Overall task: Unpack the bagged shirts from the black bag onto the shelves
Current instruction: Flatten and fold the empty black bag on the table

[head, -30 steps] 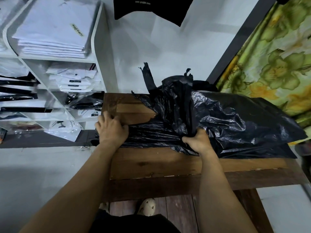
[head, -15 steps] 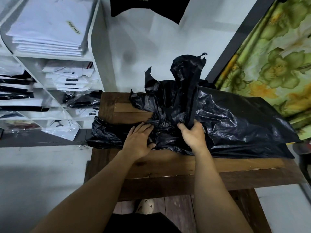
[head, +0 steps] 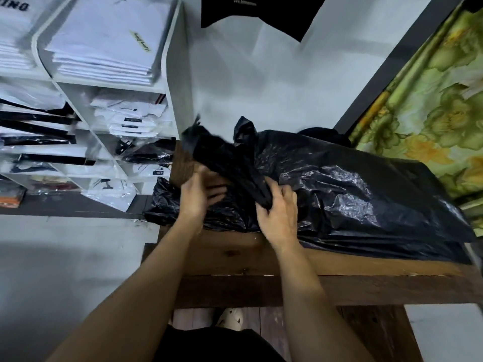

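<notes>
Materials and finish, as seen
Crumpled black plastic bag [head: 352, 189]: thin film, glossy, heavily creased. Brown wooden surface [head: 235, 257]: matt, scuffed grain. White shelves [head: 172, 74]: smooth, matt. Clear-sleeved folded shirts [head: 109, 40]: shiny film. Green floral curtain [head: 431, 100]: cloth.

White wall [head: 261, 87], wooden table [head: 261, 259], perhaps curtain [head: 431, 100]

Both our bare forearms stretched from the bottom edge to the centre of the frame. Our left hand [head: 198, 197] lay fairly flat, fingers pointing right. Our right hand [head: 281, 215] curled round a twisted strip of the black bag [head: 352, 184].
</notes>
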